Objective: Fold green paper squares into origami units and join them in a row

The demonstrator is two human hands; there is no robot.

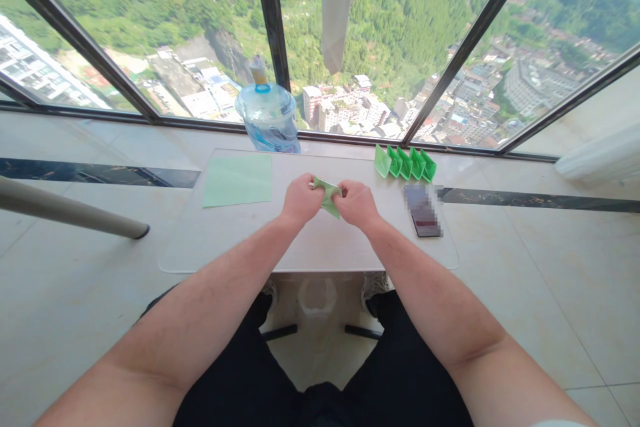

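Note:
A small folded piece of light green paper (329, 196) is held up between my two hands over the middle of the low table. My left hand (303, 199) pinches its left side, and my right hand (358, 203) grips the right side; the fingertips are partly hidden behind the paper. To the left lies a flat stack or sheet of pale green paper (237, 180). Several folded green paper pieces (406, 164) stand in a row at the table's back right, the leftmost paler than the others.
The white table (310, 250) has rounded front corners. A phone (423, 211), partly blurred, rests on its right side. Behind the table a large water bottle (270, 117) stands by the window. A grey pole (75, 208) reaches in from the left above the tiled floor.

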